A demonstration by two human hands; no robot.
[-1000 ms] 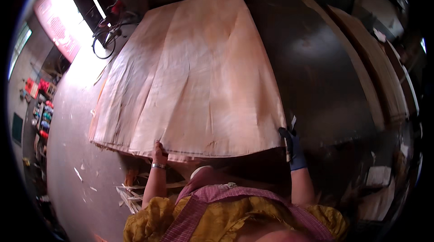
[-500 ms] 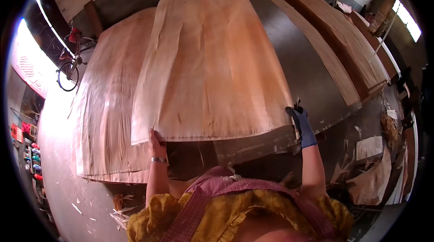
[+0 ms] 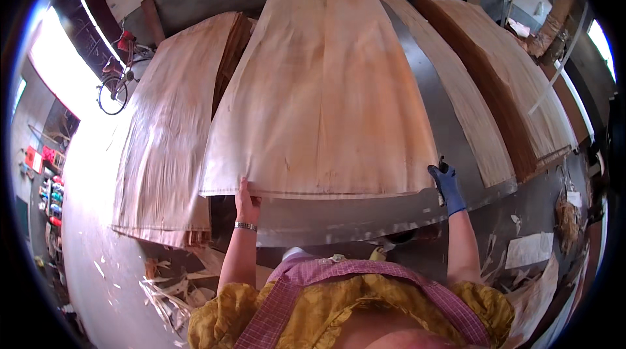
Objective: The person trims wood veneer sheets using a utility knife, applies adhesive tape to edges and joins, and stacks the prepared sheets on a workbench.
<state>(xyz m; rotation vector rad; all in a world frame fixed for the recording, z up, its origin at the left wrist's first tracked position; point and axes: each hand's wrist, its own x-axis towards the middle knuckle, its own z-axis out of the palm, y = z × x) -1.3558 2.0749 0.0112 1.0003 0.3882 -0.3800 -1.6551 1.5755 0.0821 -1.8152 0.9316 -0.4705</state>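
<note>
A broad, thin sheet of wood veneer (image 3: pixel 319 101) with pale and orange-brown grain stretches away from me over a grey metal-topped table (image 3: pixel 287 222). My left hand (image 3: pixel 246 205), bare with a metal band at the wrist, is closed on its near edge, left of the middle. At the near right corner is my right hand (image 3: pixel 447 187) in a blue-grey glove. Its fingers are closed at the veneer's side edge and around a dark hand tool (image 3: pixel 443 165), mostly hidden, whose kind I cannot make out.
A veneer stack (image 3: pixel 163 127) stands on the left and a thicker stack (image 3: pixel 495 68) on the right. Along the table's right lies a narrow veneer strip (image 3: pixel 450 81). Torn scraps (image 3: pixel 173 300) litter the floor. A bicycle (image 3: pixel 114 91) is parked at the far left.
Both hands have carried the veneer sheet to the right, off the left stack, whose right side now shows. The sheet covers more of the metal top and looks smoother.
</note>
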